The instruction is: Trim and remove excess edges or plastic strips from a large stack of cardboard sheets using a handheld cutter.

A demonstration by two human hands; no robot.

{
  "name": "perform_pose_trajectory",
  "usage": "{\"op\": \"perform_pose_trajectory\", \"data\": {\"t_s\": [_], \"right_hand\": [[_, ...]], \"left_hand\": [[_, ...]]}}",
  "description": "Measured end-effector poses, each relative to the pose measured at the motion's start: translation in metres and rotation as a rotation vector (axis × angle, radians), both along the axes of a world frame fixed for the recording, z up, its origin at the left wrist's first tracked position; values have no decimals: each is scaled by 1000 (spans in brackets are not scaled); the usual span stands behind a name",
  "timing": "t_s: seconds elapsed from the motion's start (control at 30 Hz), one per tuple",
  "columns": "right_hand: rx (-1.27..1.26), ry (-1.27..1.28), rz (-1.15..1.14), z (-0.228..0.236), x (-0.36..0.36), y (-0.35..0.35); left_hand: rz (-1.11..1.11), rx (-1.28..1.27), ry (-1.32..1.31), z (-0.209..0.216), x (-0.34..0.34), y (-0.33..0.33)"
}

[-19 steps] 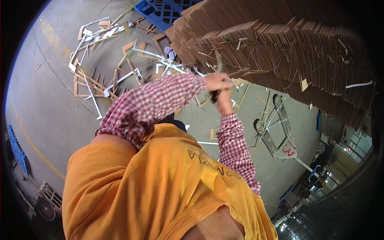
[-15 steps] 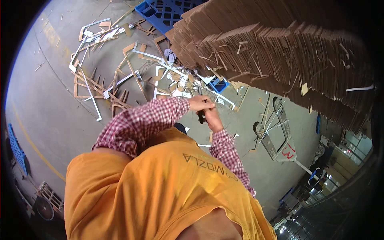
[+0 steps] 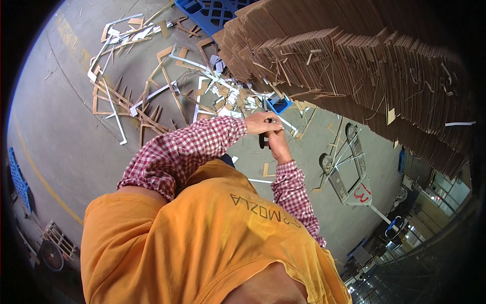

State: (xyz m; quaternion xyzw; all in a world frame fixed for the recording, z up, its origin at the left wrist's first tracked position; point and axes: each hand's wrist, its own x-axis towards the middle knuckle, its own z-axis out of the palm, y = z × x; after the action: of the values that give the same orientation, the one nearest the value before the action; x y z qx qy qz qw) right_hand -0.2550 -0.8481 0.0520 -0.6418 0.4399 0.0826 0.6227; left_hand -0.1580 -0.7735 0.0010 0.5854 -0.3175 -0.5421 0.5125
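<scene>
My two hands meet in front of my chest over a black-handled tool (image 3: 261,141). A narrow dark part of it points up past my left hand, but its exact kind is partly hidden. My right hand (image 3: 278,144) is closed around the handle from the right. My left hand (image 3: 258,123) lies across from the left, fingers bent and pressed together close to the right fingertips. Whatever is between the left fingers is too small to make out. Beyond the hands, white and brown board scraps (image 3: 230,96) cover the floor, beside a small blue crate (image 3: 279,105).
A tall stack of brown cardboard sheets (image 3: 324,66) rises at the upper right, ragged-edged. A blue plastic pallet (image 3: 215,15) is at the top. Thin frame-shaped offcuts (image 3: 114,96) litter the floor to the left. A grey hand cart (image 3: 349,177) stands at the right.
Both hands, still together with the black-handled tool, have shifted slightly right and up. The view has moved slightly too.
</scene>
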Motion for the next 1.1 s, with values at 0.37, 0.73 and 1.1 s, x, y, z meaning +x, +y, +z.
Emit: {"op": "perform_pose_trajectory", "data": {"t_s": [0.37, 0.73, 1.1], "right_hand": [[35, 30, 20, -5, 21, -15], [-260, -264, -54, 11, 38, -47], [-152, -116, 68, 20, 32, -56]], "left_hand": [[13, 83, 144, 3, 16, -17], [153, -258, -127, 44, 45, -64], [190, -163, -167, 45, 38, -62]]}}
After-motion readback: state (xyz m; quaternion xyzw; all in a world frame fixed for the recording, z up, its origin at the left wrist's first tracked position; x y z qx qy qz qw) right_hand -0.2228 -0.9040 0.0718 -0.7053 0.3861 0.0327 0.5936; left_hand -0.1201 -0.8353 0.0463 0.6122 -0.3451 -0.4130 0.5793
